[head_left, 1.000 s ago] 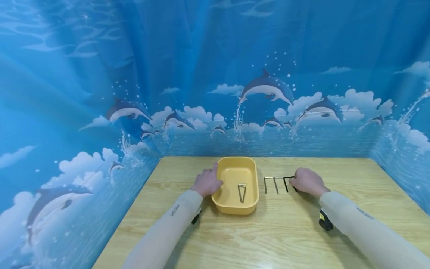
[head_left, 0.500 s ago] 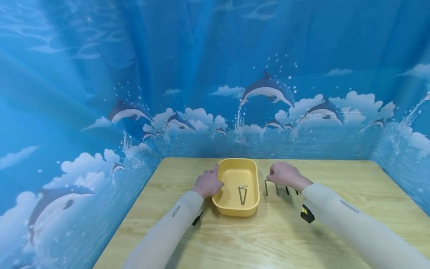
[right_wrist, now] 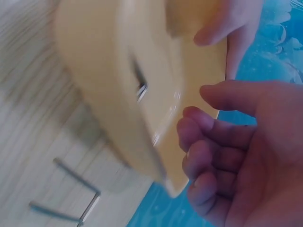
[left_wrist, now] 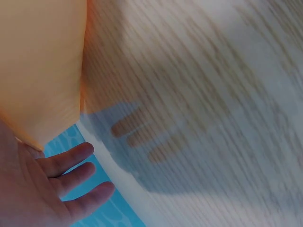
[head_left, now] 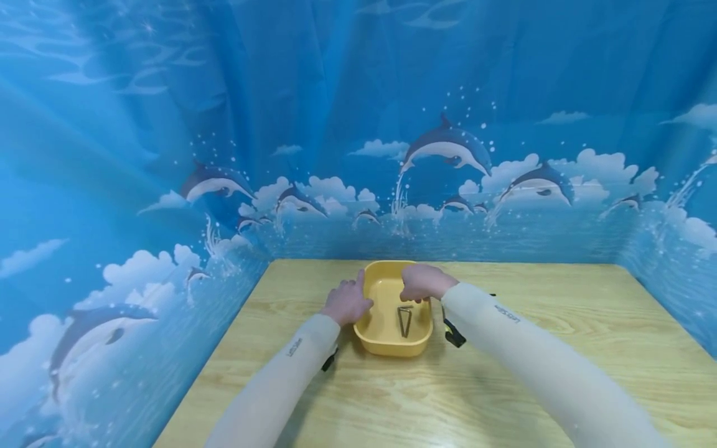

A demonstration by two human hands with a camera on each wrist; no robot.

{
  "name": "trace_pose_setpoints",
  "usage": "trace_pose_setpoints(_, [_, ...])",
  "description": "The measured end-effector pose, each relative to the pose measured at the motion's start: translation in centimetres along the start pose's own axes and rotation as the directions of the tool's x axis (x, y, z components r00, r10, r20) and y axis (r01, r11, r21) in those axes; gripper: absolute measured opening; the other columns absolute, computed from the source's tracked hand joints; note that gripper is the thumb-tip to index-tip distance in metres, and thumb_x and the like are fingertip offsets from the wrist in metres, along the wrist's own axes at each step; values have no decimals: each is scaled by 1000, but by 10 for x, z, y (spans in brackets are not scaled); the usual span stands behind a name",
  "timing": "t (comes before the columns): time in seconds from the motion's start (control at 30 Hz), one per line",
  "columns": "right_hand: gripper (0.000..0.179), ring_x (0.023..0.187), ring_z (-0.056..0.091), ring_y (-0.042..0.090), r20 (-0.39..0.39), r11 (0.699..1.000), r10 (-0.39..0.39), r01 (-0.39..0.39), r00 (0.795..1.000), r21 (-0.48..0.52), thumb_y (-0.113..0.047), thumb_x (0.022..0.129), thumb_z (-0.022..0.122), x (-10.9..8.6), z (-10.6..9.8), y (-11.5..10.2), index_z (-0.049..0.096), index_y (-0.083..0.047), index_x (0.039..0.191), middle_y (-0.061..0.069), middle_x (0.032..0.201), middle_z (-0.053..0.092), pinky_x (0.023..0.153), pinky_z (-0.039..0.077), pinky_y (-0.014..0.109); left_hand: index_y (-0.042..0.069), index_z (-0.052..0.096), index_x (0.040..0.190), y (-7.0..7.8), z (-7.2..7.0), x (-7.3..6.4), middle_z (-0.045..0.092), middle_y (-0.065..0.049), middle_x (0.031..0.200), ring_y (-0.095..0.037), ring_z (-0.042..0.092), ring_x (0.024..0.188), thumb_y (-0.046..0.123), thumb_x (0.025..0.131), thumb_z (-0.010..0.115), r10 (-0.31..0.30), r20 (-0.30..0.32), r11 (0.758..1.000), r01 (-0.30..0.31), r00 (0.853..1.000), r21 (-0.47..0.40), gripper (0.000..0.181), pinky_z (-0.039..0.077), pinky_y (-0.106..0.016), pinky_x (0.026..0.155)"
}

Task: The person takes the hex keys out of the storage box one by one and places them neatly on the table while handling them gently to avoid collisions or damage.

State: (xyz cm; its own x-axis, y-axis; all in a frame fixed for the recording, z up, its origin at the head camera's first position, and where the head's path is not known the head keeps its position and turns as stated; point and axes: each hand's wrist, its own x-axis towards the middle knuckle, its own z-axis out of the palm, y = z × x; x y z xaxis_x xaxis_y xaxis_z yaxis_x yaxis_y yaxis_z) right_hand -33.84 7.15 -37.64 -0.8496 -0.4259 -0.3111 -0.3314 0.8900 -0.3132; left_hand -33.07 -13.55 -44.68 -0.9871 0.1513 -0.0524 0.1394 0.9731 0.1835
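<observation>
A yellow plastic tray (head_left: 392,350) stands on the table with a pair of silver hex keys (head_left: 401,322) lying inside. My left hand (head_left: 345,302) holds its left wall, thumb over the rim; in the left wrist view three fingers (left_wrist: 75,177) stretch out beside the outer wall. My right hand (head_left: 424,283) hovers over the tray's right rim. In the right wrist view its fingers are loosely bent, the thumb stands apart from the index finger, and nothing shows between them. Beside the tray, silver hex keys (right_wrist: 77,177) lie on the table, mostly behind my right forearm in the head view.
The wooden table (head_left: 426,404) carries the tray near its back edge. Behind and to the left hangs a blue curtain (head_left: 336,124) printed with dolphins. The tip of a black hex key (head_left: 493,294) pokes out past my right sleeve.
My right hand has left the rightmost black hex key in the row and moved left over the row to the tray. My left hand has stayed on the tray wall.
</observation>
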Motion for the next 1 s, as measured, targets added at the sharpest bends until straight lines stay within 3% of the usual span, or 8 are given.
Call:
trace_pose_setpoints(0.13, [25, 48, 49, 15, 51, 1000, 13, -13, 999, -19, -12, 90, 61, 12, 2, -16, 59, -15, 66, 11, 70, 70, 45, 37, 27, 13, 14, 162, -1, 1, 0, 53, -20, 145, -38, 50, 133, 44, 98, 57, -1, -3, 1000, 1, 1000, 6, 84, 46, -57, 105])
trace_pose_setpoints(0.33, [27, 48, 46, 14, 91, 998, 47, -43, 995, -41, -5, 88, 58, 24, 6, -30, 57, -14, 63, 4, 60, 58, 44, 34, 26, 12, 17, 162, -2, 0, -3, 55, -20, 144, -38, 51, 132, 43, 98, 58, -4, -22, 1000, 4, 1000, -4, 83, 46, -58, 104])
trace_pose_setpoints(0.53, [24, 44, 40, 12, 135, 997, 71, -74, 988, 24, -2, 89, 56, 33, 11, -31, 63, -9, 67, 3, 57, 54, 43, 33, 25, 11, 15, 162, -2, -2, -4, 53, -21, 145, -39, 50, 134, 43, 98, 57, 3, -13, 1000, -3, 1000, -6, 83, 45, -58, 105])
trace_pose_setpoints(0.73, [16, 48, 51, 12, 153, 996, 93, -95, 984, 4, -9, 92, 64, 36, 12, -30, 76, 0, 86, 4, 59, 62, 47, 42, 25, 12, 15, 163, -2, -2, -1, 54, -19, 145, -37, 50, 134, 43, 99, 56, 1, -23, 1000, -1, 1000, 7, 82, 45, -57, 105])
trace_pose_setpoints(1.0, [8, 55, 56, 11, 189, 987, 158, -151, 969, -49, -8, 87, 70, 35, 15, -27, 75, -6, 81, 2, 64, 66, 53, 46, 23, 11, 15, 162, -1, -1, -1, 53, -19, 146, -38, 51, 133, 42, 98, 55, 1, -5, 1000, -2, 1000, -4, 82, 46, -56, 105])
